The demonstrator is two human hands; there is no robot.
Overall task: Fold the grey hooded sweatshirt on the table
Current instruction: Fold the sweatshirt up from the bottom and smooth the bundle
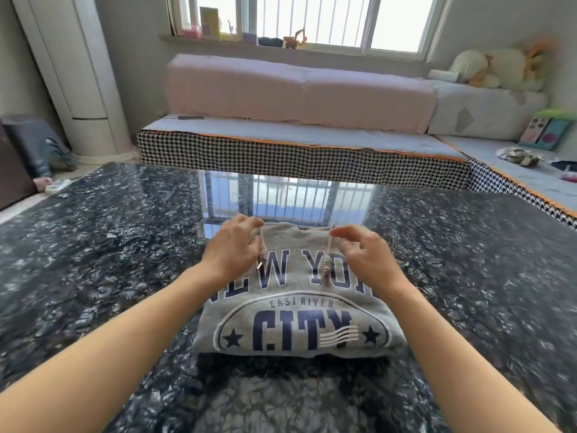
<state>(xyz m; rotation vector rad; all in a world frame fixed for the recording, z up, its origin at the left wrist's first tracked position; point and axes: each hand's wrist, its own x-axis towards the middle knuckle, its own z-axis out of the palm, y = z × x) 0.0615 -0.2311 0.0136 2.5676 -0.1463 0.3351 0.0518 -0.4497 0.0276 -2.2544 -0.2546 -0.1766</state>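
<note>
The grey hooded sweatshirt (pixel 296 310) lies folded into a compact rectangle on the dark marble table (pixel 103 260), navy "NEW YORK CITY" print facing up. Two beige drawstrings (pixel 326 260) lie down its chest, each ending in a knot and a metal tip. My left hand (pixel 234 248) hovers over the upper left corner, its loosely spread fingertips by the top of the left cord. My right hand (pixel 359 254) hovers over the upper right, fingers loosely curved, the index tip at the top of the right cord. Neither hand grips cloth.
The glossy table reflects the window beyond the sweatshirt. A houndstooth-edged sofa bench (pixel 296 154) with pink cushions (pixel 296 92) runs behind the table's far edge. A white standing air conditioner (pixel 78 73) is at the back left.
</note>
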